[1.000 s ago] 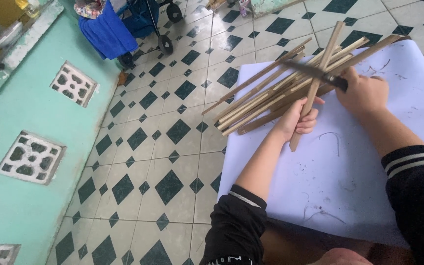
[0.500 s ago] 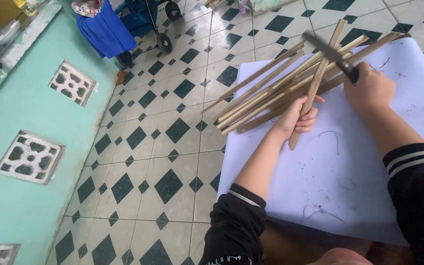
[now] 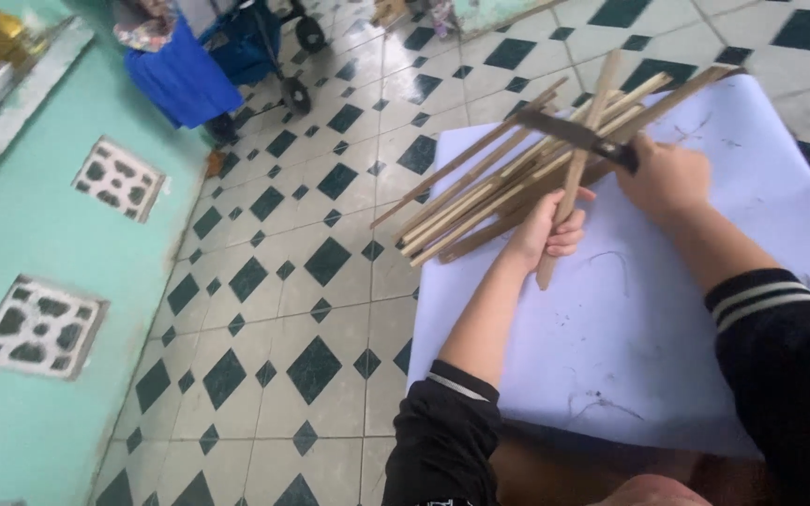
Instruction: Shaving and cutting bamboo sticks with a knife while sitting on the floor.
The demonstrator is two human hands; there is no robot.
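Centrally, the left hand (image 3: pixel 544 230) closes around one bamboo stick (image 3: pixel 576 173), held upright over the bundle of sticks (image 3: pixel 480 192) on the pale sheet (image 3: pixel 649 347). Right hand (image 3: pixel 669 178) grips a dark knife (image 3: pixel 574 136), blade against that stick.

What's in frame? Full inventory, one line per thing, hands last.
bamboo strips: a bundle, count unclear, tan, fanned over the sheet's left edge
single bamboo strip: one, tan, upright in the left hand
knife: one, dark blade, laid against the single strip
sheet: one, pale lavender, spread on the floor, thin shavings on it
tiled floor: white with dark diamonds
wall: teal, two patterned vent blocks, at left
blue cloth: one, draped at top left
wheeled frame: one, dark, beside the cloth
sleeves: two, black, white stripes at the cuffs
left hand: grips the single strip
right hand: grips the knife handle
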